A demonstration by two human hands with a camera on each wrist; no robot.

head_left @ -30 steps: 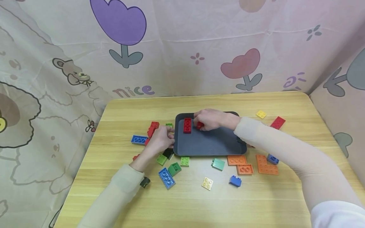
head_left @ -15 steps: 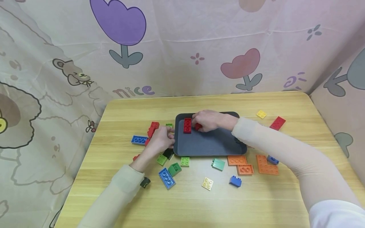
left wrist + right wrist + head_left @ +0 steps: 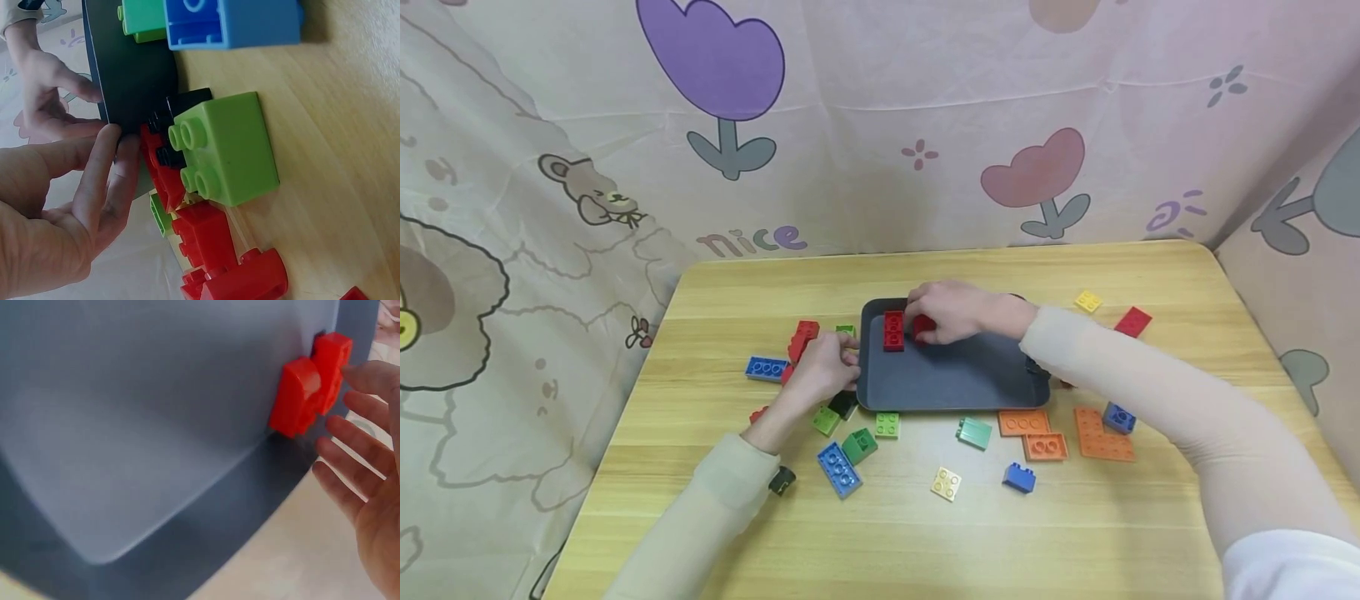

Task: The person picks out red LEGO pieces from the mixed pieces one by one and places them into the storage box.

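A dark grey tray (image 3: 962, 375) lies on the wooden table. Inside, near its left end, a long red brick (image 3: 892, 331) shows open tubes. Beside it is a second red brick (image 3: 923, 326) with a rounded top, partly covered by my right hand (image 3: 951, 312). In the right wrist view the right hand (image 3: 375, 437) has its fingers spread apart, right at the two red bricks. My left hand (image 3: 826, 364) touches the tray's left rim with its fingertips. The left wrist view has its fingers (image 3: 103, 162) nearly straight at the tray's corner.
Left of the tray lie red bricks (image 3: 802, 340), a blue brick (image 3: 766, 368) and a black brick (image 3: 844, 404). Green bricks (image 3: 859, 444), a blue brick (image 3: 1019, 477) and orange bricks (image 3: 1045, 447) lie in front. A yellow brick (image 3: 1087, 301) sits at the back right.
The right hand slid slightly left with the rounded red brick, then shifted a little back and right. At the far right, a blue brick turned slightly. The left hand kept its place.
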